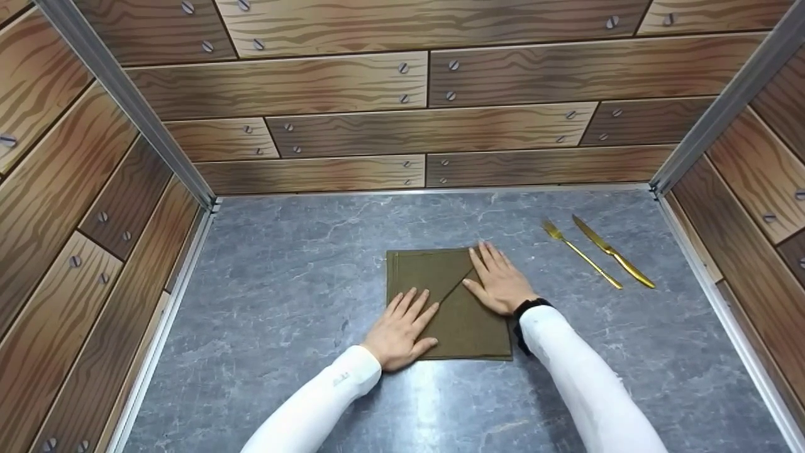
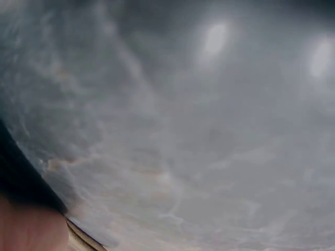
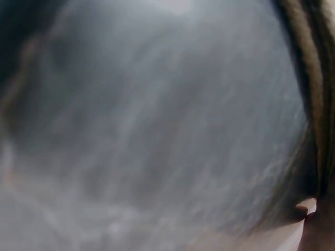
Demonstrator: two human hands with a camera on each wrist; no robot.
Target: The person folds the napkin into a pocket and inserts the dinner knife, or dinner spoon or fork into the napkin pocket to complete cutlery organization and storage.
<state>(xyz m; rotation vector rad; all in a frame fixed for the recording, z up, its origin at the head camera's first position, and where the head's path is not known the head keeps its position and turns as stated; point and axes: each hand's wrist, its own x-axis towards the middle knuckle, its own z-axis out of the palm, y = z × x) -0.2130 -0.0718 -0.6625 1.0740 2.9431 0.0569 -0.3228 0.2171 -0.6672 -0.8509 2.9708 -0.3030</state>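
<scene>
An olive-brown cloth napkin (image 1: 471, 333), folded into a square, lies on the grey tabletop in the head view. A diagonal fold edge runs across it from the upper right toward the lower left. My left hand (image 1: 400, 333) rests flat on its lower left part, fingers spread along the near end of that edge. Across the upper right corner my right hand (image 1: 501, 284) presses with straight fingers, hiding that corner. The left wrist view shows blurred skin and a sliver of cloth at lower left. In the right wrist view, layered cloth edges (image 3: 314, 78) stand close at the right.
A gold fork (image 1: 553, 231) and a gold knife (image 1: 610, 250) lie side by side to the right of the napkin. Wood-patterned panels (image 1: 352, 135) with metal edging enclose the marbled grey tabletop (image 1: 283, 270) at the back and both sides.
</scene>
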